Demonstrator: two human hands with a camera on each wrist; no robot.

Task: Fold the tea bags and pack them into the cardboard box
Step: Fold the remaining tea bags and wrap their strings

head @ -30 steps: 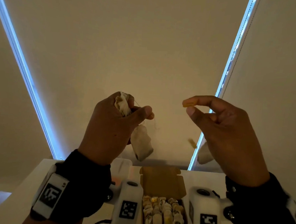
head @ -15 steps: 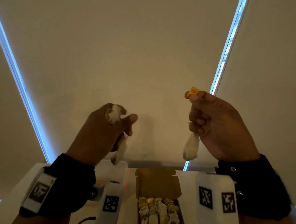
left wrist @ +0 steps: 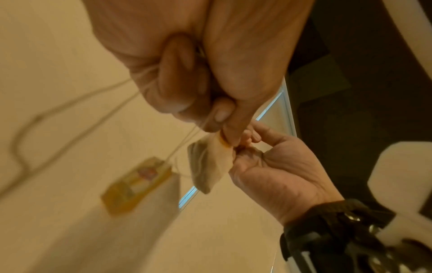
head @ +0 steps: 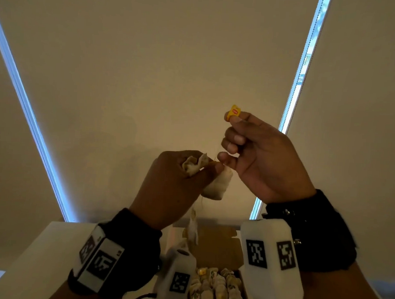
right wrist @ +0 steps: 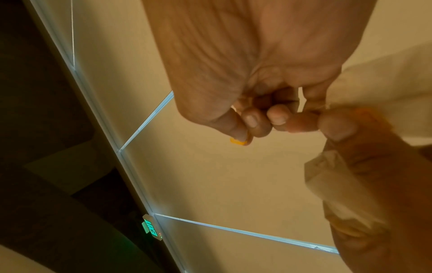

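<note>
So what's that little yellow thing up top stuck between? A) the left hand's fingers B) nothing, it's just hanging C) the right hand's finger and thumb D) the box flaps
C: the yellow tag sits pinched at the fingertips of the right hand, above the left hand, which grips tea bags.

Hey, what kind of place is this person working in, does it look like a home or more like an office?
Probably an office or other commercial building, not a home. A lit green EXIT sign hangs overhead, tall roller blinds cover the windows, and the work is done at a plain white table.
</note>
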